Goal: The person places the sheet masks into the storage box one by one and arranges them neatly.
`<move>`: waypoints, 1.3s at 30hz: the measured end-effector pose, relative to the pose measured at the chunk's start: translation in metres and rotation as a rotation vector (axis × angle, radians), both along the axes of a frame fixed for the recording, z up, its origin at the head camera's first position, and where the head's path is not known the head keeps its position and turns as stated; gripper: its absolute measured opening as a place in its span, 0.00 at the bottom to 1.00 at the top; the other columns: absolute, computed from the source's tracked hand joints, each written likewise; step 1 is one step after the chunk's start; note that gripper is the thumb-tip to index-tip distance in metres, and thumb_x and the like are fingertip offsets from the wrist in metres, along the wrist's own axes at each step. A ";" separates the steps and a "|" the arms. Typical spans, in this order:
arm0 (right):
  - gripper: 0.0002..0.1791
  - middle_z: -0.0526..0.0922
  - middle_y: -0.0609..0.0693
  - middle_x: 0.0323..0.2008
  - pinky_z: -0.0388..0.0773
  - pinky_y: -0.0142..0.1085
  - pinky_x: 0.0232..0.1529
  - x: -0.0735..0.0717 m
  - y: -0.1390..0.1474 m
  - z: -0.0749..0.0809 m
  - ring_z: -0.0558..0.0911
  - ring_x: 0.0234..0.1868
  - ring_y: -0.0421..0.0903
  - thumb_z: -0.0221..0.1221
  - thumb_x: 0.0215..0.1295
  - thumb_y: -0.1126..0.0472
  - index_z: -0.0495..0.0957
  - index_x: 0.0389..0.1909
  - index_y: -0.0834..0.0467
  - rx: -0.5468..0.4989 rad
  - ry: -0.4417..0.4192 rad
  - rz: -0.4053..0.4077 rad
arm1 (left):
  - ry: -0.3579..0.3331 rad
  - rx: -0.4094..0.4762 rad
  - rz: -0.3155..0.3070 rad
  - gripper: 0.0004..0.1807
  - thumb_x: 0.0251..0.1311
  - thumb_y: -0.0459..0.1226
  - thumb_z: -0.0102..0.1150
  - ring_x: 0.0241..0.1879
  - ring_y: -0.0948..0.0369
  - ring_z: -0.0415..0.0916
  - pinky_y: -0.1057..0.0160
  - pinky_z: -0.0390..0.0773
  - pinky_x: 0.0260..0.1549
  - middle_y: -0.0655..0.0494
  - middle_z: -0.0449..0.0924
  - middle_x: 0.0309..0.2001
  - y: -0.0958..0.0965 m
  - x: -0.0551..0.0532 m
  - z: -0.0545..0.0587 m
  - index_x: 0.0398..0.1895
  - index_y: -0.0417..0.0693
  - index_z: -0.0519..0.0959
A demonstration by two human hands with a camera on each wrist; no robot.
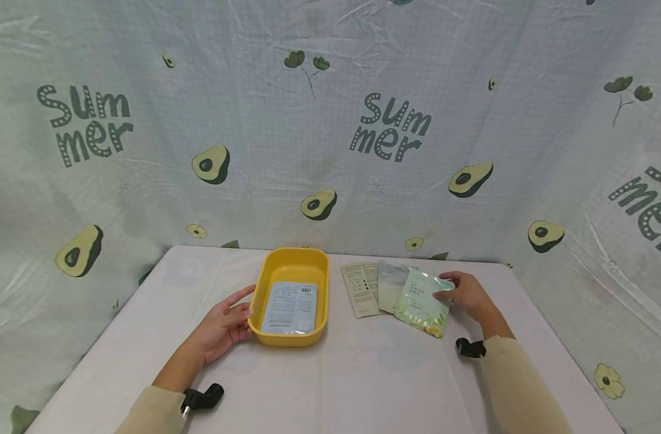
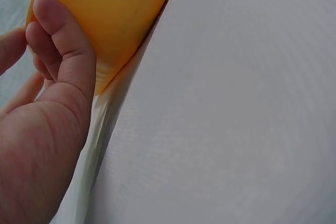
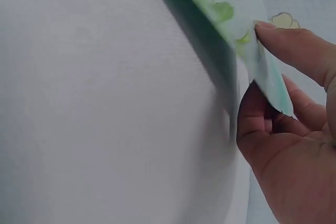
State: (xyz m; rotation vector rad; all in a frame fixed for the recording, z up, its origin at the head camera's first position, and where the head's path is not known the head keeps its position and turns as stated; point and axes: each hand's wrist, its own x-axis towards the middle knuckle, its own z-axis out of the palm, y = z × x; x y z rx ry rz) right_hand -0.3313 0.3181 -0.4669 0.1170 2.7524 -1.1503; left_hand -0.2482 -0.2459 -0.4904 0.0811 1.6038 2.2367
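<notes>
Two hands are apart: at left, the left hand pinches the rim of a yellow tray containing a pale packet; at right, the right hand pinches a green packet, which partly hides a silvery packet.

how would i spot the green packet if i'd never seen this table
On the pale table, start at the yellow tray and look right, past the beige packet and the silvery packet. The green packet is the last one along, its edge pinched by the right hand. Unlike those neighbours, it has leafy green print along its bottom.
</notes>
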 end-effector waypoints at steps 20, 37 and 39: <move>0.39 0.73 0.66 0.68 0.86 0.35 0.48 0.021 -0.011 0.000 0.82 0.55 0.48 0.69 0.66 0.56 0.65 0.74 0.61 -0.284 0.075 -0.053 | 0.016 0.007 -0.020 0.40 0.75 0.33 0.52 0.40 0.61 0.81 0.65 0.84 0.44 0.56 0.78 0.54 0.000 0.002 0.002 0.84 0.51 0.45; 0.38 0.76 0.65 0.67 0.86 0.33 0.44 0.035 -0.023 0.001 0.85 0.45 0.36 0.69 0.65 0.58 0.66 0.74 0.60 -0.446 0.096 -0.083 | 0.016 0.001 -0.018 0.40 0.75 0.32 0.52 0.38 0.62 0.80 0.67 0.84 0.42 0.57 0.79 0.53 0.001 0.001 0.002 0.83 0.50 0.45; 0.39 0.77 0.64 0.66 0.86 0.33 0.44 0.037 -0.026 0.002 0.85 0.45 0.36 0.70 0.65 0.57 0.66 0.74 0.60 -0.467 0.095 -0.080 | 0.017 0.000 -0.017 0.40 0.75 0.32 0.52 0.38 0.62 0.80 0.67 0.84 0.42 0.57 0.78 0.53 0.001 0.001 0.002 0.83 0.50 0.45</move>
